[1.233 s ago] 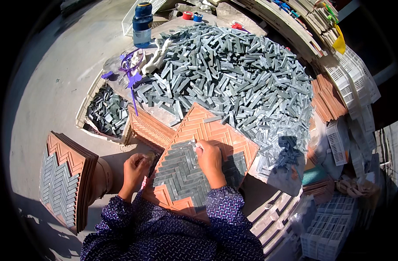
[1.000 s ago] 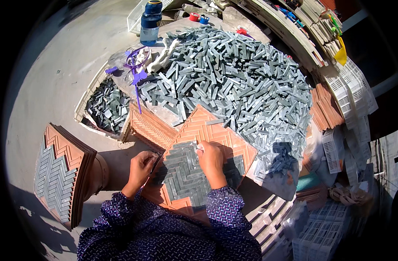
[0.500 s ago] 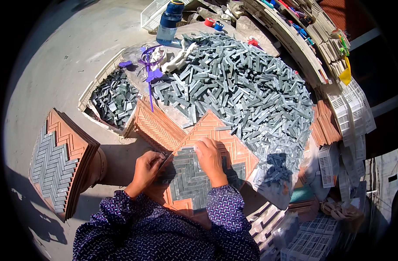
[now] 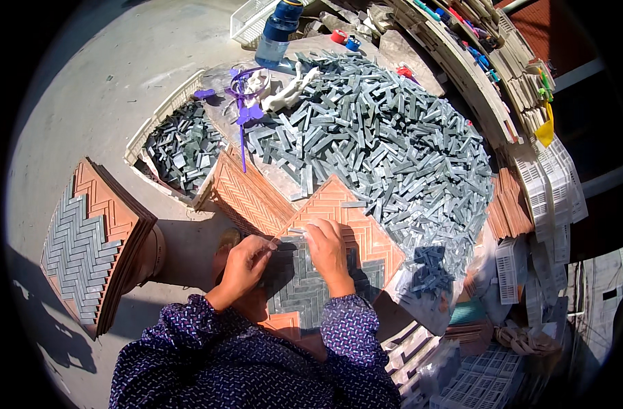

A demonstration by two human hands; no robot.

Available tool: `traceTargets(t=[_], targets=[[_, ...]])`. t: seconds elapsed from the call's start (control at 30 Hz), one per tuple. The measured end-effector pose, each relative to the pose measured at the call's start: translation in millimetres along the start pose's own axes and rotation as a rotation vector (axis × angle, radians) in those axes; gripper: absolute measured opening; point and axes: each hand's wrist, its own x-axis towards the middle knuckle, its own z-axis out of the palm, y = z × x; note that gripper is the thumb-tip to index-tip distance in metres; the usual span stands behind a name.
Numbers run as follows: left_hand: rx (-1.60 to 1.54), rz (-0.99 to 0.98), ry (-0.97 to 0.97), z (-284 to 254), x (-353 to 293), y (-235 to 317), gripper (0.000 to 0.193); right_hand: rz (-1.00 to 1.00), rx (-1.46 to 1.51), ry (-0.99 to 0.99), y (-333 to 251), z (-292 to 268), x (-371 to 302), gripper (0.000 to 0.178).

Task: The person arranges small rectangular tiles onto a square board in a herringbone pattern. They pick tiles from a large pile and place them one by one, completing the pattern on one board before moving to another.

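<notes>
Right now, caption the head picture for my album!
Left hand and right hand at an orange tray, grey strips beyond.

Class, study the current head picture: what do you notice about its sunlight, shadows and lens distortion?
Head view: hard sunlight brightens the heap of grey strips; head view: the right hand casts a dark shadow on the orange panel; head view: fisheye bending curves the stacked boards at upper right, and the corners are black.

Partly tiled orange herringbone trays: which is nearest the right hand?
The centre tray, beneath the right hand; the other tray tops the far-left stack.
</notes>
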Motion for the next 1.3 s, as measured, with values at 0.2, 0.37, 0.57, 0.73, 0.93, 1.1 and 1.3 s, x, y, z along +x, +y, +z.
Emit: traceTargets(t=[0.2, 0.37, 0.57, 0.73, 0.93, 1.1, 1.3], targets=[[-0.317, -0.223, -0.023, -0.7, -1.8, 18.9, 0.020, 0.240, 0.481, -0.191, -48.4, -20.6, -4.1, 0.015], [-0.494, -0.523, -0.162, -21.6, -1.0, -1.3, 0.007, 0.544, 0.699, -0.265, -40.6, -20.7, -23.0, 0.016], [-0.546, -0.446, 0.470, -125.2, 45.3, -53.7, 0.046, 0.496, 0.312, -0.041, 25.1, -15.6, -32.6, 0.022], [-0.431, -0.465, 0.329, -117.8, 14.9, -60.8, 0.028, 0.361, 0.208, -0.246, 17.9, -27.2, -9.7, 0.039], [-0.421, -0.378, 0.083, -39.1, 9.3, -27.4, 0.010, 0.336, 0.159, -0.168, 11.3, -37.4, -10.0, 0.040], [0.027, 0.095, -0.146, 52.0, 78.4, 19.3, 0.009, 0.514, 0.412, 0.065, -29.3, -50.8, -72.4, 0.033], [0.589, 0.458, -0.271, 126.5, 149.4, 7.7, 0.029, 0.609, 0.440, 0.030, -70.2, -55.2, -166.3, 0.024]])
